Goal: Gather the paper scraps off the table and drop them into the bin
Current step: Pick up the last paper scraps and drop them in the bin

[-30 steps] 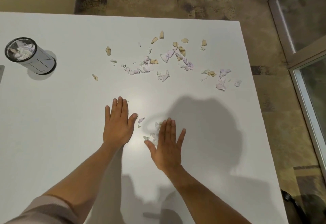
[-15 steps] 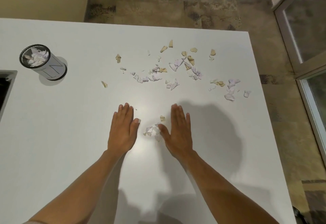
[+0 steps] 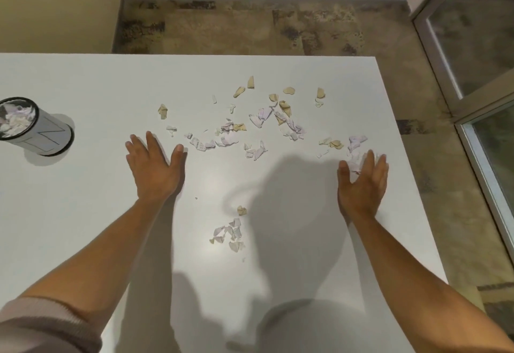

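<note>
Several white, lilac and tan paper scraps [image 3: 261, 127] lie scattered across the far middle of the white table [image 3: 83, 213]. A small gathered pile of scraps [image 3: 230, 234] sits nearer to me, between my arms. My left hand [image 3: 155, 166] lies flat with straight fingers at the left end of the scattered scraps. My right hand [image 3: 363, 181] is open with fingers raised at the right end, touching a few lilac scraps [image 3: 354, 144]. The small round bin [image 3: 33, 127] stands at the far left and holds paper.
The table's right edge [image 3: 411, 185] runs just beside my right hand, with mottled floor beyond. A glass door with a metal frame [image 3: 472, 74] stands at the right. The table's far edge faces a purple wall.
Both hands have left the small pile and spread apart, the left going up-left and the right going far right to the outer scraps. The pile stays where it was pushed together.
</note>
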`<state>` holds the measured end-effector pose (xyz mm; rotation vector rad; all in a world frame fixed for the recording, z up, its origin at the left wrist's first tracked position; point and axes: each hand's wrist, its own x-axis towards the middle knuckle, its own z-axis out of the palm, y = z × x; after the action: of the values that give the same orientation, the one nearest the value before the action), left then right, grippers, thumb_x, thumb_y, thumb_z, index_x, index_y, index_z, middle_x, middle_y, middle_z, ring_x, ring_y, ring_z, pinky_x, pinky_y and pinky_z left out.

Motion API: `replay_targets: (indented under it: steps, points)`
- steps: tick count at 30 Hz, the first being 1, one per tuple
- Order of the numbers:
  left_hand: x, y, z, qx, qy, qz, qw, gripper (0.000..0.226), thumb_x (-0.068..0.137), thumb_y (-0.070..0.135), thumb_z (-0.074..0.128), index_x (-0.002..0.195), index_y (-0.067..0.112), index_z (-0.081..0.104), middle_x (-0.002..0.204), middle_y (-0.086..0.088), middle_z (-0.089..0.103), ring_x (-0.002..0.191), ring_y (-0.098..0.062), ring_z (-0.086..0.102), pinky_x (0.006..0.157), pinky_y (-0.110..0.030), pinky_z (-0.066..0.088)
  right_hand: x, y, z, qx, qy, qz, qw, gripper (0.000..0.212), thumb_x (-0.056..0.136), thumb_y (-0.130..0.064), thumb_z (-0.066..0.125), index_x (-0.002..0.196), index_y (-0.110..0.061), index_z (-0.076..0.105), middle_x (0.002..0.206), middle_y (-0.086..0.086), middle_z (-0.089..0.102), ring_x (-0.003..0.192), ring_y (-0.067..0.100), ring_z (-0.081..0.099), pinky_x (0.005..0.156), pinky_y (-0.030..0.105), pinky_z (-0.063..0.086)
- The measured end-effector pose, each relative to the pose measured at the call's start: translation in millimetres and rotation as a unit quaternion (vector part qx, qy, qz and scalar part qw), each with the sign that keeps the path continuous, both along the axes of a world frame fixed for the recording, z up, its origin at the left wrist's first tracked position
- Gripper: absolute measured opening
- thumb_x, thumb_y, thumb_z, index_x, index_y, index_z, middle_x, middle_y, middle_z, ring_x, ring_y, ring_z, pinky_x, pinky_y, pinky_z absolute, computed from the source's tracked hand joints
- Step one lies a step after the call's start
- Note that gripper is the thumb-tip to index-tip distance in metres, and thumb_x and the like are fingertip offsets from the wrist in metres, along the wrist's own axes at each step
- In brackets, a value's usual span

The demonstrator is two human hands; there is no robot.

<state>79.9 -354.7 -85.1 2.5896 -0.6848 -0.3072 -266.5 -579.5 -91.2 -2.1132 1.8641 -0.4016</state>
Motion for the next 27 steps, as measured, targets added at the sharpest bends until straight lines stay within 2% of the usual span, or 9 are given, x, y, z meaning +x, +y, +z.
replay_targets:
  steps: [4,7,12,16,19,21,23,25,27]
  points:
    - [15.1,-22.8,-7.0,0.015,-0.014,-0.008,1.000,0.095,0.089,0.073,0.025,0.154,0.005,0.010,0.160,-0.028,0.003,0.149,-0.040,-0.001,0.119,-0.054,0.001,8.9,-29.2,-5.6,0.015,0.015,0.002,1.000,0.090,0.086,-0.071,0.033,0.153,-0.011,0.021,0.161,0.018,0.014,0.148,0.036,0.012,0.118,0.057,0.012]
    - [24.6,-37.4,-12.2,0.017,-0.031,-0.042,0.998,0.086,0.092,0.070,0.028,0.154,0.012,0.014,0.161,-0.022,0.007,0.150,-0.036,0.004,0.118,-0.055,0.003,20.7,-44.3,-10.6,0.020,0.010,0.042,0.999,0.090,0.087,-0.072,0.029,0.152,-0.009,0.021,0.160,0.016,0.018,0.148,0.032,0.014,0.120,0.053,0.009]
    - [17.7,-57.9,-14.3,0.037,-0.053,-0.186,0.980,0.068,0.099,0.056,0.018,0.152,0.014,0.022,0.162,-0.012,0.016,0.150,-0.030,0.010,0.118,-0.057,0.006,42.6,-42.3,-20.0,0.018,0.015,0.187,0.982,0.081,0.095,-0.064,0.019,0.155,-0.010,0.011,0.163,0.009,0.012,0.150,0.022,0.007,0.122,0.042,0.004]
    - [-12.3,-61.0,-13.8,0.033,-0.041,-0.297,0.954,0.067,0.100,0.052,0.013,0.152,0.013,0.029,0.162,-0.007,0.019,0.151,-0.024,0.009,0.121,-0.051,0.003,56.2,-22.7,-21.3,0.021,-0.003,0.302,0.953,0.072,0.099,-0.059,0.015,0.155,-0.015,0.009,0.163,0.001,0.011,0.150,0.009,0.003,0.123,0.035,0.002]
    - [-25.0,-58.8,-10.5,-0.010,0.012,-0.368,0.930,0.066,0.099,0.051,0.015,0.149,0.013,0.036,0.161,-0.003,0.024,0.151,-0.017,0.009,0.122,-0.043,0.000,58.5,-11.1,-19.8,0.070,-0.081,0.360,0.927,0.064,0.100,-0.059,0.019,0.155,-0.026,0.013,0.161,-0.014,0.012,0.147,0.000,0.008,0.122,0.037,0.013]
    - [-26.2,-56.5,-7.2,-0.072,0.071,-0.360,0.927,0.058,0.102,0.045,0.023,0.148,0.014,0.039,0.159,-0.001,0.028,0.150,-0.011,0.010,0.122,-0.035,0.002,61.9,-7.7,-17.6,0.111,-0.174,0.332,0.920,0.057,0.100,-0.057,0.030,0.151,-0.034,0.021,0.159,-0.022,0.018,0.145,0.001,0.022,0.118,0.040,0.029]
    - [-19.1,-57.9,-4.7,-0.128,0.079,-0.289,0.946,0.051,0.103,0.040,0.031,0.146,0.015,0.043,0.158,-0.001,0.031,0.149,-0.009,0.012,0.120,-0.028,0.007,69.2,-12.4,-15.8,0.101,-0.233,0.272,0.928,0.056,0.099,-0.057,0.036,0.149,-0.033,0.028,0.157,-0.019,0.023,0.142,0.001,0.028,0.115,0.039,0.034]
    - [-7.2,-65.3,-4.1,-0.135,0.060,-0.217,0.965,0.049,0.104,0.039,0.036,0.147,0.015,0.041,0.159,-0.002,0.028,0.150,-0.011,0.012,0.119,-0.028,0.010,79.7,-23.5,-15.6,0.070,-0.199,0.232,0.949,0.064,0.097,-0.062,0.032,0.151,-0.026,0.028,0.160,-0.011,0.019,0.145,0.004,0.023,0.117,0.035,0.028]
    - [2.2,-77.7,-4.2,-0.091,0.076,-0.215,0.969,0.059,0.103,0.046,0.036,0.152,0.016,0.029,0.163,-0.001,0.016,0.151,-0.015,0.005,0.121,-0.034,0.006,93.9,-33.4,-14.6,0.064,-0.126,0.247,0.959,0.071,0.097,-0.062,0.027,0.153,-0.019,0.022,0.163,-0.003,0.014,0.148,0.012,0.015,0.120,0.037,0.019]
